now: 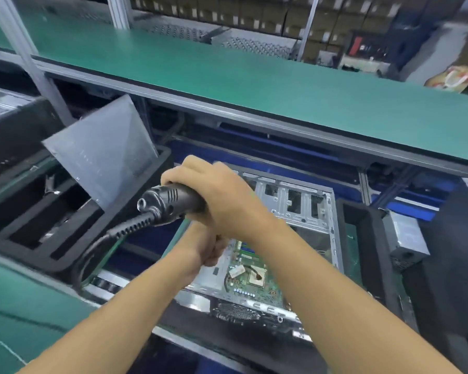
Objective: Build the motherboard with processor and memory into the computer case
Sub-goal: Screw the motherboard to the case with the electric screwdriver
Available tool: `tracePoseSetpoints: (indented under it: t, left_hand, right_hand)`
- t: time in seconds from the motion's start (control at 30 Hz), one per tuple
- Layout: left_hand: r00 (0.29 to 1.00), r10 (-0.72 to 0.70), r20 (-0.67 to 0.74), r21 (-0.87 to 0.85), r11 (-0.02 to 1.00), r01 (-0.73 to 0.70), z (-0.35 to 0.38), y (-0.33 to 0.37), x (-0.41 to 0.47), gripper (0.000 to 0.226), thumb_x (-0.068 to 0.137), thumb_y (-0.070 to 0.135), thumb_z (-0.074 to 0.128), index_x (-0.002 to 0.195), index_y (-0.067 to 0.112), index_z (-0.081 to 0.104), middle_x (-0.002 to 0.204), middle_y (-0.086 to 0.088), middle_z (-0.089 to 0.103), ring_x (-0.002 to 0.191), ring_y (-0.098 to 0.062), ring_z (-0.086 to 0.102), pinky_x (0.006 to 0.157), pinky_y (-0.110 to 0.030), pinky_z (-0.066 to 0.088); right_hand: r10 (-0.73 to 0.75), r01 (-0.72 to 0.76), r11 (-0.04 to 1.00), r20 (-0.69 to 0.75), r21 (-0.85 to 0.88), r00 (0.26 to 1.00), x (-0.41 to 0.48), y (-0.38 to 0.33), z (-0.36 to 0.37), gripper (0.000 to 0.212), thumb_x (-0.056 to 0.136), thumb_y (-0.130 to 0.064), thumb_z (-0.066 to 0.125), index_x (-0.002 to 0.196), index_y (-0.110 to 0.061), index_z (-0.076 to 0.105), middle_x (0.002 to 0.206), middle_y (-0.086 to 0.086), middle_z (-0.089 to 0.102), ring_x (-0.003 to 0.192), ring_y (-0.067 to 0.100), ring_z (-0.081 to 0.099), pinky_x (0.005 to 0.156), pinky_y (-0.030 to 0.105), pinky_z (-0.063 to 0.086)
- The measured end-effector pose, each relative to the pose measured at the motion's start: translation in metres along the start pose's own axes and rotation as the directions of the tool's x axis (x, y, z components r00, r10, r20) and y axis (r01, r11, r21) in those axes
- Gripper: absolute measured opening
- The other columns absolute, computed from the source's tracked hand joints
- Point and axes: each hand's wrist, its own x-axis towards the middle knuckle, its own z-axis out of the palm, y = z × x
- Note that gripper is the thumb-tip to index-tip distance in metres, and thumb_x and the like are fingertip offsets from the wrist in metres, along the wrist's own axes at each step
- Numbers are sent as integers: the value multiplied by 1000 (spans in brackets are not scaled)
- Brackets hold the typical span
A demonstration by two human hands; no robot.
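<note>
A green-matted shelf [254, 76] runs across the upper frame. At the left, a grey translucent bag [100, 155] leans over a black foam tray [25, 238]; at the right sits a grey metal power supply box [407, 238]. The right hand [216, 195] grips a black corded electric screwdriver [170, 199] at centre, hiding part of the open silver metal computer case [300, 203]. The left hand [204, 248] is just below it with its fingers curled; I cannot tell whether they hold anything. The green motherboard [254, 279] lies inside the case, lower centre. Its small white label [237, 271] is too blurred to read.
</note>
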Motion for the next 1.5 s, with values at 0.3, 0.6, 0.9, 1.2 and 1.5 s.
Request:
tracePoseSetpoints:
  t: [0.3, 0.6, 0.9, 1.2, 1.5]
  left_hand:
    - [782, 18, 623, 488, 773, -406, -113, 29, -84, 27, 89, 13, 49, 101, 29, 67, 87, 6, 71, 75, -11, 67, 74, -36, 55]
    - [954, 56, -294, -102, 991, -90, -205, -17, -47, 21, 94, 15, 45, 84, 18, 63, 79, -4, 63, 66, -19, 56, 62, -29, 46]
    - [974, -193, 118, -558, 799, 225, -243, -106, -48, 26, 87, 46, 65, 93, 23, 74, 75, 2, 61, 67, -14, 57, 58, -30, 44]
    - [876, -395, -276, -773, 633, 41, -282, -231, -78, 42, 95, 43, 54, 113, 4, 59, 106, -15, 73, 92, -27, 71, 77, -42, 56]
    - [629, -413, -658, -142, 889, 435, -292, -291, -64, 31, 97, 32, 54, 76, 10, 62, 93, -22, 70, 92, -37, 66, 78, -37, 51]
  right_hand:
    - [2, 53, 953, 183, -297, 983, 36, 24, 93, 56, 66, 6, 74, 114, -23, 70, 103, 5, 60, 90, 30, 55, 83, 41, 30]
    - [-255, 357, 879, 319, -318, 913, 43, -12, 161, 47, 75, 6, 67, 109, -26, 73, 102, 6, 63, 97, 31, 58, 90, 42, 37]
    - [-482, 578, 791, 377, -201, 791, 20, -55, 243, 40, 75, 0, 58, 97, -32, 69, 121, 9, 54, 115, 31, 46, 108, 44, 33]
    - [158, -480, 849, 762, 220, 628, -15, -93, 334, 42, 100, -39, 52, 139, -28, 42, 120, -2, 51, 100, 15, 52, 83, 21, 43]
    - [336, -711, 703, 866, 32, 371, -36, -135, 428, 36, 98, -19, 59, 130, -9, 46, 122, 13, 58, 110, 28, 59, 98, 39, 47]
